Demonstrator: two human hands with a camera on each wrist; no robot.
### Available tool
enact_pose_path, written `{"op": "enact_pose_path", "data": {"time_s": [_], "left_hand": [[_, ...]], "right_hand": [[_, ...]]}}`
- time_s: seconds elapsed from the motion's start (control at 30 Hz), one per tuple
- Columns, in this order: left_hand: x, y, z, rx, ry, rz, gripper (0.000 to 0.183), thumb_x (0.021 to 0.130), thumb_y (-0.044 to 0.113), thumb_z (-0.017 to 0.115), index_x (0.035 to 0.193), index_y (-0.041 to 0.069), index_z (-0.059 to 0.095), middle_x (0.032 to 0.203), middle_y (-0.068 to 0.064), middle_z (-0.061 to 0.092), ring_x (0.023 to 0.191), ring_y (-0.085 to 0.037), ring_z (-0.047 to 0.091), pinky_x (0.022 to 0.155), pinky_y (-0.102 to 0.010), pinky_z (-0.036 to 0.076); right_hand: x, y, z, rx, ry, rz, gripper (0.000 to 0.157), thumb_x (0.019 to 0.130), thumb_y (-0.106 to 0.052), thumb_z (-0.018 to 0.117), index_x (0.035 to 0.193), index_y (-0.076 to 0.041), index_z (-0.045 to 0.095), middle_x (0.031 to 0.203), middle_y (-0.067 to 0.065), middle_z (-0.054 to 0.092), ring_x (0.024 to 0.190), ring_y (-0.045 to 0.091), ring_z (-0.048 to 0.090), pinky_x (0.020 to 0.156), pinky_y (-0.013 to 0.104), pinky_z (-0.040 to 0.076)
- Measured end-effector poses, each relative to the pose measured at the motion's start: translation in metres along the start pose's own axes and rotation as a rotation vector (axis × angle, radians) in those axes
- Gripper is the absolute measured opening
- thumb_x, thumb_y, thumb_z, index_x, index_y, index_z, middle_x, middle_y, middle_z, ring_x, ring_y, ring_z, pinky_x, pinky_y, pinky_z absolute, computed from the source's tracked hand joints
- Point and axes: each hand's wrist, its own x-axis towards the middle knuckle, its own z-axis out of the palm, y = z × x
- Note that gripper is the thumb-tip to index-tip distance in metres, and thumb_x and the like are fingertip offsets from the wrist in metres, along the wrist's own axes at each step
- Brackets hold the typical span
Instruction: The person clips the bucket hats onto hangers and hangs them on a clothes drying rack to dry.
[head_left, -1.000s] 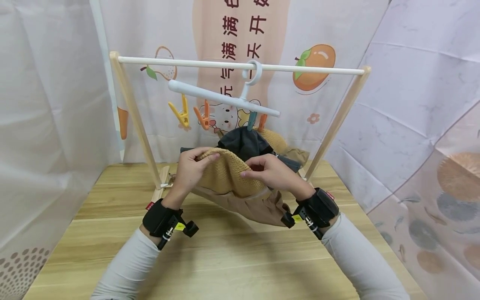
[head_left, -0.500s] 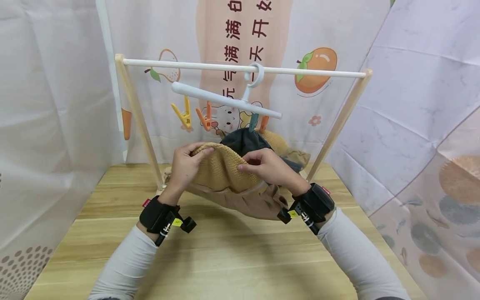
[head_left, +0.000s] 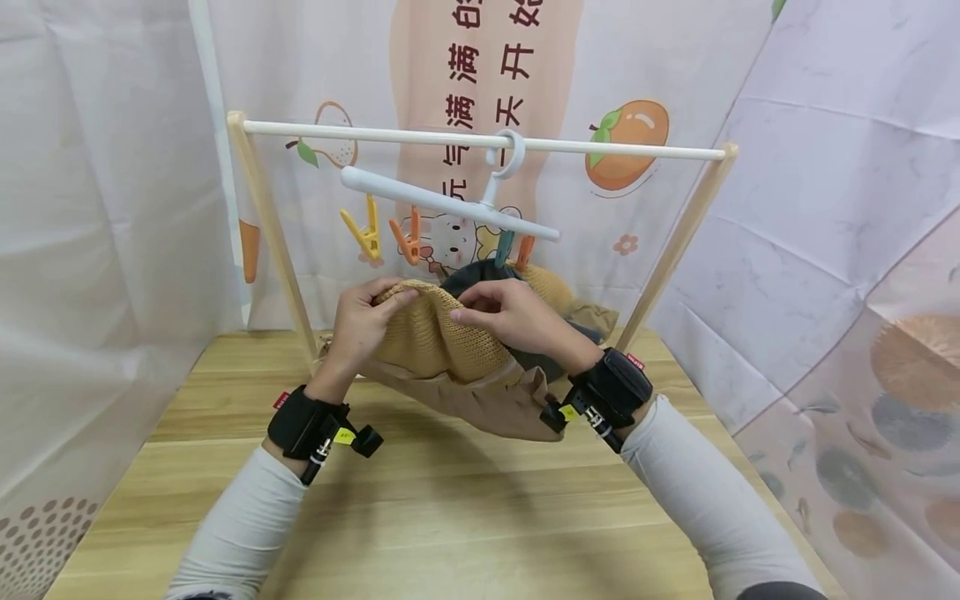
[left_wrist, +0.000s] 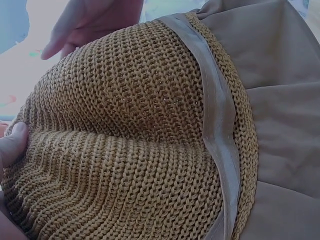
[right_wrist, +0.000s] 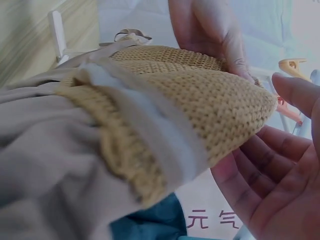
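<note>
A sun hat (head_left: 442, 337) with a knitted tan crown and a brown cloth brim (head_left: 465, 404) is held up in front of the rack. My left hand (head_left: 358, 325) pinches the crown's edge, thumb on the near side. At the crown's right side is my right hand (head_left: 510, 312). In the right wrist view, the right thumb (right_wrist: 297, 95) stands apart from the knit while the fingers lie loosely by its far side. The left wrist view shows the knitted crown (left_wrist: 125, 110), folded in the middle, with a light inner band (left_wrist: 217, 110).
A wooden rack has a white rod (head_left: 600, 148). From it hangs a tilted light-blue hanger (head_left: 450, 202) with a yellow clip (head_left: 365, 229), orange clips and a teal clip (head_left: 504, 248). Behind are dark cloth (head_left: 480, 271) and another tan knitted item (head_left: 550, 287). The wooden table (head_left: 450, 517) lies below.
Both hands have shifted slightly left and up with the hat. The right hand has moved further left along the crown, covering more of the dark cloth.
</note>
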Motion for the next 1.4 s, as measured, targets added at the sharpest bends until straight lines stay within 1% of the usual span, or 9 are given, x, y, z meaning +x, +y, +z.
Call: {"op": "enact_pose_path", "data": {"time_s": [0.33, 0.57, 0.73, 0.9, 1.0, 1.1, 1.23, 1.3, 1.4], "left_hand": [[0.005, -0.001, -0.007, -0.031, 0.024, 0.017, 0.029, 0.079, 0.029, 0.073, 0.099, 0.009, 0.073, 0.096, -0.007, 0.073, 0.085, -0.011, 0.063, 0.071, -0.023, 0.048], [0.009, -0.001, -0.006, -0.047, 0.023, 0.039, 0.029, 0.079, 0.027, 0.072, 0.101, 0.007, 0.073, 0.099, -0.012, 0.072, 0.087, -0.011, 0.064, 0.071, -0.020, 0.050], [0.011, -0.001, -0.004, -0.060, 0.014, 0.010, 0.031, 0.079, 0.029, 0.072, 0.102, 0.007, 0.072, 0.101, -0.010, 0.072, 0.093, -0.012, 0.063, 0.077, -0.023, 0.049], [0.012, -0.003, -0.004, -0.038, 0.019, 0.004, 0.031, 0.079, 0.032, 0.072, 0.101, 0.010, 0.073, 0.097, -0.004, 0.072, 0.091, -0.012, 0.061, 0.076, -0.024, 0.047], [0.011, -0.005, -0.006, -0.038, 0.032, 0.021, 0.028, 0.079, 0.030, 0.072, 0.099, 0.009, 0.074, 0.089, 0.003, 0.071, 0.086, -0.010, 0.062, 0.072, -0.022, 0.048], [0.011, -0.006, -0.006, -0.056, 0.030, 0.050, 0.026, 0.080, 0.027, 0.072, 0.098, 0.007, 0.074, 0.084, 0.011, 0.070, 0.083, -0.009, 0.063, 0.069, -0.021, 0.048], [0.012, -0.007, -0.007, -0.080, 0.020, 0.060, 0.025, 0.080, 0.025, 0.071, 0.098, 0.007, 0.074, 0.081, 0.016, 0.069, 0.083, -0.009, 0.063, 0.068, -0.020, 0.048], [0.013, -0.008, -0.007, -0.086, 0.019, 0.052, 0.025, 0.080, 0.025, 0.071, 0.098, 0.008, 0.074, 0.081, 0.017, 0.069, 0.083, -0.009, 0.063, 0.068, -0.020, 0.048], [0.015, -0.010, -0.008, -0.100, 0.016, 0.048, 0.025, 0.081, 0.024, 0.071, 0.100, 0.008, 0.073, 0.082, 0.018, 0.070, 0.085, -0.009, 0.064, 0.070, -0.020, 0.049]], "right_hand": [[0.016, -0.016, -0.009, -0.009, 0.012, 0.025, 0.032, 0.088, -0.032, 0.063, 0.109, -0.007, 0.064, 0.072, 0.006, 0.063, 0.060, 0.019, 0.057, 0.055, 0.030, 0.049], [0.019, -0.028, -0.009, 0.024, 0.033, 0.022, 0.026, 0.089, -0.032, 0.062, 0.103, -0.010, 0.067, 0.072, 0.006, 0.063, 0.060, 0.020, 0.058, 0.058, 0.034, 0.053], [0.028, -0.034, -0.009, -0.035, 0.113, 0.036, 0.027, 0.089, -0.036, 0.061, 0.099, -0.011, 0.069, 0.074, 0.005, 0.067, 0.061, 0.015, 0.057, 0.056, 0.028, 0.046], [0.048, -0.043, -0.008, -0.033, 0.216, 0.037, 0.043, 0.086, -0.041, 0.063, 0.110, -0.005, 0.065, 0.083, 0.006, 0.070, 0.071, 0.012, 0.061, 0.063, 0.028, 0.050], [0.060, -0.049, -0.004, -0.025, 0.262, 0.034, 0.050, 0.084, -0.046, 0.063, 0.112, -0.004, 0.064, 0.081, 0.005, 0.070, 0.068, 0.011, 0.061, 0.060, 0.027, 0.050], [0.067, -0.053, -0.001, -0.049, 0.299, 0.013, 0.043, 0.084, -0.048, 0.063, 0.096, -0.007, 0.068, 0.069, 0.002, 0.064, 0.057, 0.010, 0.054, 0.049, 0.023, 0.042], [0.073, -0.055, 0.005, -0.101, 0.336, -0.018, 0.042, 0.083, -0.049, 0.063, 0.069, -0.009, 0.060, 0.053, -0.001, 0.046, 0.045, 0.009, 0.039, 0.040, 0.021, 0.025], [0.076, -0.055, 0.007, -0.120, 0.352, -0.017, 0.044, 0.083, -0.050, 0.063, 0.064, -0.010, 0.056, 0.051, -0.001, 0.044, 0.044, 0.009, 0.037, 0.039, 0.021, 0.023], [0.079, -0.056, 0.009, -0.112, 0.377, 0.003, 0.042, 0.083, -0.051, 0.063, 0.068, -0.011, 0.061, 0.053, 0.000, 0.050, 0.048, 0.011, 0.043, 0.041, 0.020, 0.026]]}}
